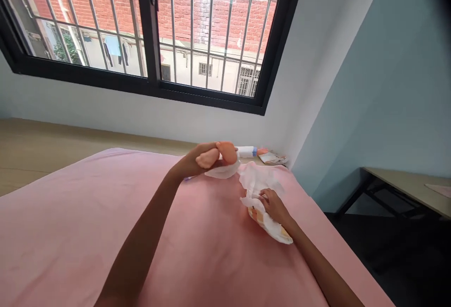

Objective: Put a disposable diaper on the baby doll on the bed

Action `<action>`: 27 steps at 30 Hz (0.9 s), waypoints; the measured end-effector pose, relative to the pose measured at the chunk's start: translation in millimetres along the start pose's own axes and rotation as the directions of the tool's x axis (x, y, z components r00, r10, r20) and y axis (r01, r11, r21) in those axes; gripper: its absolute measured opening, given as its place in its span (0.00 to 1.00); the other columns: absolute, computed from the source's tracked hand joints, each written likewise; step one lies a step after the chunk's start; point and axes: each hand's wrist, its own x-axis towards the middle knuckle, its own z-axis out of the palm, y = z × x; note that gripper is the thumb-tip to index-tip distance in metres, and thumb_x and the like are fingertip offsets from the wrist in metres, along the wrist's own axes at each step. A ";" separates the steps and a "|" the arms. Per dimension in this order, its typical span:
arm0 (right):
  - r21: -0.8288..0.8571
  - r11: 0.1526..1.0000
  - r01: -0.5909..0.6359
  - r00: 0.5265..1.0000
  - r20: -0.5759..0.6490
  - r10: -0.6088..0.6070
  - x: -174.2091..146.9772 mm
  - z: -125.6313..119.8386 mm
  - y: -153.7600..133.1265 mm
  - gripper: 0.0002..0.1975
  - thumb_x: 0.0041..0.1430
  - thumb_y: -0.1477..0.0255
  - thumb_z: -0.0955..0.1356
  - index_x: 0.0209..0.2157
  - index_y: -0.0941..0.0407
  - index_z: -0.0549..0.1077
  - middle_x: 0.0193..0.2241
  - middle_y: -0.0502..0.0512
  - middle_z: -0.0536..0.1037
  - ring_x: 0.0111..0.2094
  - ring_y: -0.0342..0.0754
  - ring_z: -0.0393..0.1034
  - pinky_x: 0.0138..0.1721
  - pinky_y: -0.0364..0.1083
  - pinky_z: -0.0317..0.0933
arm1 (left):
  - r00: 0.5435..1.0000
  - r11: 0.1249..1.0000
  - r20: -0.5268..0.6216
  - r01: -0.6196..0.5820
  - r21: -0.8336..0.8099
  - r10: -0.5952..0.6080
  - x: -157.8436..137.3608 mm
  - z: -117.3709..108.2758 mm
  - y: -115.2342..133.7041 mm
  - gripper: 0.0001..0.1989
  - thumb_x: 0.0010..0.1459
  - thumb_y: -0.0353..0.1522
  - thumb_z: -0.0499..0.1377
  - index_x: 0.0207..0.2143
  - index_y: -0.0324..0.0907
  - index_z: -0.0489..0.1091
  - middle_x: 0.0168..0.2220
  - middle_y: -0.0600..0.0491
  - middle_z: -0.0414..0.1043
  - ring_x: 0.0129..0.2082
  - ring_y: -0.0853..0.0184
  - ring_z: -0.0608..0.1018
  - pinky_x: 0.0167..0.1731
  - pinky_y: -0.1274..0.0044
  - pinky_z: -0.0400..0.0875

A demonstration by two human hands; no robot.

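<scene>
Head view: the left hand [197, 159] is raised just above the far part of the pink bed [88, 213], its fingers closed around the legs of a baby doll [225, 153]. The doll's long axis runs roughly level, left to right, legs in the fist and the body pointing right toward the room corner. A white diaper [255, 182] lies on the bed just below and to the right of the doll; one end is tucked under the doll, and its long axis trails from there back toward the person. The right hand [274, 206] rests on the diaper's near end, fingers spread flat and pressing it, gripping nothing. It is the nearer hand to the diaper. Beyond the doll lies a small packet [273, 158].
</scene>
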 end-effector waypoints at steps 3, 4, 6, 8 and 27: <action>0.096 0.994 0.045 0.998 0.027 -0.048 4.0 0.7 -1.2 0.18 0.66 0.64 0.57 0.48 0.60 0.68 0.43 0.59 0.70 0.46 0.55 0.65 0.48 0.53 0.60 | 0.989 0.997 -0.140 0.043 -0.060 -0.051 -4.8 -14.0 -14.7 0.19 0.55 0.36 0.62 0.49 0.39 0.72 0.44 0.52 0.74 0.40 0.72 0.74 0.42 0.84 0.70; 0.146 0.988 0.046 0.997 0.055 -0.054 5.8 0.4 -4.1 0.21 0.65 0.63 0.57 0.52 0.61 0.66 0.43 0.59 0.70 0.45 0.55 0.66 0.47 0.52 0.61 | 0.984 0.996 -0.170 0.043 -0.077 -0.056 -7.2 -18.7 -17.9 0.20 0.55 0.37 0.62 0.50 0.40 0.72 0.44 0.52 0.74 0.41 0.72 0.74 0.43 0.83 0.69; 0.221 0.975 0.034 0.989 0.133 -0.065 10.9 0.1 -14.7 0.24 0.66 0.62 0.58 0.57 0.61 0.63 0.43 0.58 0.69 0.42 0.54 0.68 0.45 0.51 0.62 | 0.977 0.993 -0.207 0.033 -0.111 -0.056 -11.8 -27.3 -21.9 0.22 0.54 0.38 0.63 0.51 0.40 0.72 0.45 0.51 0.75 0.43 0.71 0.74 0.46 0.82 0.69; 0.238 0.970 0.048 0.972 0.211 -0.100 18.4 0.9 -31.1 0.23 0.67 0.61 0.59 0.57 0.60 0.63 0.43 0.57 0.70 0.39 0.54 0.69 0.42 0.51 0.63 | 0.974 0.990 -0.220 0.017 -0.140 -0.048 -15.2 -33.9 -24.0 0.23 0.55 0.40 0.63 0.51 0.40 0.72 0.46 0.50 0.74 0.46 0.69 0.75 0.47 0.82 0.69; -0.153 0.984 0.089 0.963 0.264 -0.046 98.3 65.9 -98.8 0.13 0.60 0.92 0.61 0.36 0.62 0.68 0.38 0.55 0.71 0.38 0.50 0.66 0.33 0.41 0.53 | 0.995 0.970 -0.103 -0.037 -0.239 0.013 -15.4 -18.7 -27.8 0.16 0.55 0.38 0.61 0.43 0.36 0.70 0.40 0.52 0.72 0.42 0.69 0.72 0.46 0.80 0.69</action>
